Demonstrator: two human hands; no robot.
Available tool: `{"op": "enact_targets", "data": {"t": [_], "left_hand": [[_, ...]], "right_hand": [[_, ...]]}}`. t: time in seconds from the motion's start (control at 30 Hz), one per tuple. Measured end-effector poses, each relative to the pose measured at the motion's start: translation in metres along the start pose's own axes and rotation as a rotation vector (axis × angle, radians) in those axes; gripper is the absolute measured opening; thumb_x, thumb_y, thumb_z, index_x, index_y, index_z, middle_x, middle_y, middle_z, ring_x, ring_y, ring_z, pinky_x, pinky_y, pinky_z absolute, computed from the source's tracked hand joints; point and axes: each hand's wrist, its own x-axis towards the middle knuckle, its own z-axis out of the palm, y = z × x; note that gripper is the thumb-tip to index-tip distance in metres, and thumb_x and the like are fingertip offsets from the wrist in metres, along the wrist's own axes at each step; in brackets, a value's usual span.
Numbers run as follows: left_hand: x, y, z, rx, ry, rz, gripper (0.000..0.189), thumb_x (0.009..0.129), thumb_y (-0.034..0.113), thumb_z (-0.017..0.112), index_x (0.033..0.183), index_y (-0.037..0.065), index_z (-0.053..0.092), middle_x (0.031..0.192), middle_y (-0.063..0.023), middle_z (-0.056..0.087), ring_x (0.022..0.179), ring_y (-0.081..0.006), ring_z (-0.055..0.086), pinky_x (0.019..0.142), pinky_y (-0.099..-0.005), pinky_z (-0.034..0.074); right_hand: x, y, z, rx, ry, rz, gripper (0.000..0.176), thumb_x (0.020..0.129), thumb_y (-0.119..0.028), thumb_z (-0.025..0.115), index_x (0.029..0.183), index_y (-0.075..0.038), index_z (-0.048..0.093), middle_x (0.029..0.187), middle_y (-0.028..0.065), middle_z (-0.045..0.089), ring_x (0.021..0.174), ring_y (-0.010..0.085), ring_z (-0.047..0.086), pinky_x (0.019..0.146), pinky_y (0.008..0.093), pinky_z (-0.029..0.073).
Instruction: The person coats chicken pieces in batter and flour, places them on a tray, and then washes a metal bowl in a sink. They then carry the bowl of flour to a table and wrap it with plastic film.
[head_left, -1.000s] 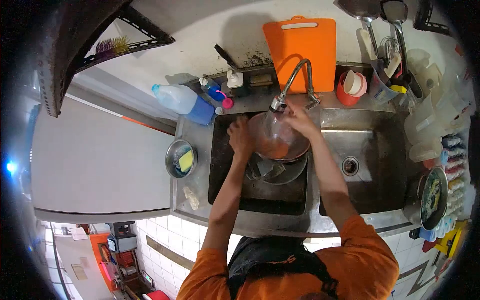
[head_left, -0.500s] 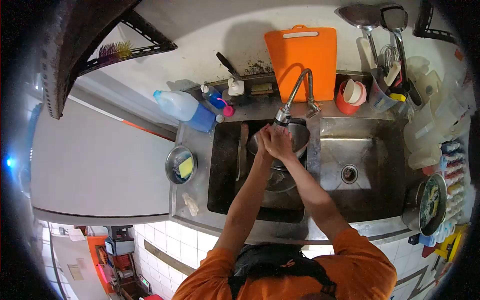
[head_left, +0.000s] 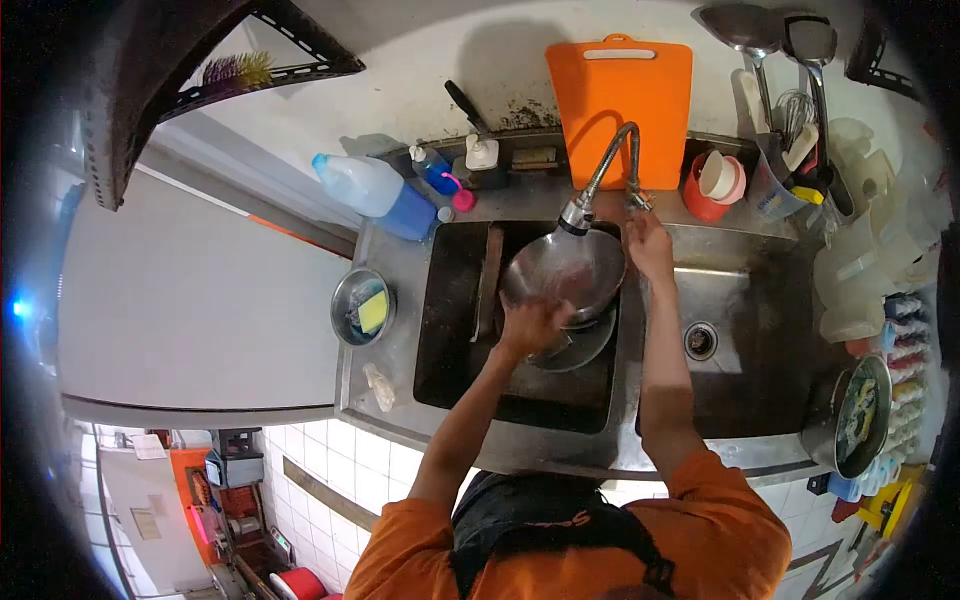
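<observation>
My left hand (head_left: 537, 325) is low over the near rim of a metal bowl (head_left: 568, 265) in the left sink basin; its fingers are smeared by motion. Water streams from the spray head of the flexible faucet (head_left: 576, 216) into the bowl. My right hand (head_left: 650, 245) is raised to the faucet's base, its fingers closed at the tap handle (head_left: 640, 202), which they mostly hide. Beneath the bowl lies a round lid or pan (head_left: 580, 350), partly covered.
A small metal bowl (head_left: 346, 300) with a yellow sponge (head_left: 373, 312) stands left of the basin. Behind are a big blue-liquid bottle (head_left: 375, 195), an orange cutting board (head_left: 625, 120) and red cups (head_left: 703, 195). The right basin (head_left: 740, 400) has a drain. A pot (head_left: 858, 415) sits far right.
My hands were together under the faucet spray. They have parted: the left came down toward the bowl's near rim, and the right went up and right to the tap.
</observation>
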Motion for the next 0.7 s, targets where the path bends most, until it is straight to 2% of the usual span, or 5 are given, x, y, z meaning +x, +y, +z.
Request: {"op": "enact_targets", "data": {"t": [0.07, 0.4, 0.57, 0.67, 0.7], "left_hand": [[-0.024, -0.004, 0.006, -0.106, 0.134, 0.292, 0.049, 0.080, 0.053, 0.071, 0.102, 0.010, 0.072, 0.100, -0.0154, 0.070, 0.098, -0.0365, 0.067, 0.090, -0.0594, 0.047], [-0.008, -0.032, 0.008, 0.152, 0.056, 0.314, 0.040, 0.084, 0.042, 0.070, 0.112, 0.014, 0.071, 0.104, -0.0133, 0.070, 0.107, -0.0338, 0.065, 0.104, -0.0591, 0.037], [0.031, -0.016, 0.005, -0.863, 0.207, 0.090, 0.029, 0.086, 0.014, 0.064, 0.112, 0.004, 0.065, 0.105, -0.0148, 0.070, 0.099, -0.0316, 0.067, 0.091, -0.0417, 0.052], [0.098, -0.024, 0.077, -1.709, 0.174, 0.193, 0.018, 0.088, 0.005, 0.059, 0.103, -0.001, 0.065, 0.094, -0.0086, 0.068, 0.080, -0.0203, 0.065, 0.068, -0.0329, 0.054], [0.129, -0.032, 0.109, -1.979, 0.122, 0.307, 0.013, 0.090, 0.005, 0.058, 0.099, -0.001, 0.065, 0.089, -0.0064, 0.066, 0.074, -0.0177, 0.063, 0.062, -0.0321, 0.053]], "right_hand": [[0.004, -0.008, -0.006, -0.024, 0.024, 0.011, 0.028, 0.090, -0.018, 0.061, 0.113, -0.003, 0.066, 0.103, 0.0205, 0.069, 0.101, 0.0378, 0.065, 0.089, 0.0456, 0.050], [0.011, -0.010, -0.002, 0.010, 0.043, -0.034, 0.030, 0.091, -0.013, 0.060, 0.118, -0.001, 0.062, 0.112, 0.0187, 0.068, 0.108, 0.0355, 0.064, 0.093, 0.0421, 0.049], [0.008, -0.014, -0.003, 0.139, -0.109, 0.056, 0.030, 0.089, -0.015, 0.065, 0.117, -0.002, 0.063, 0.113, 0.0176, 0.069, 0.107, 0.0326, 0.065, 0.094, 0.0398, 0.049], [0.019, 0.007, 0.005, -0.188, 0.154, -0.271, 0.032, 0.087, -0.019, 0.069, 0.116, -0.004, 0.065, 0.107, 0.0135, 0.071, 0.101, 0.0277, 0.067, 0.091, 0.0374, 0.050], [0.038, 0.058, 0.010, -0.389, -0.059, -0.089, 0.041, 0.085, -0.023, 0.072, 0.120, -0.005, 0.064, 0.112, 0.0126, 0.070, 0.105, 0.0288, 0.065, 0.093, 0.0378, 0.050]]}}
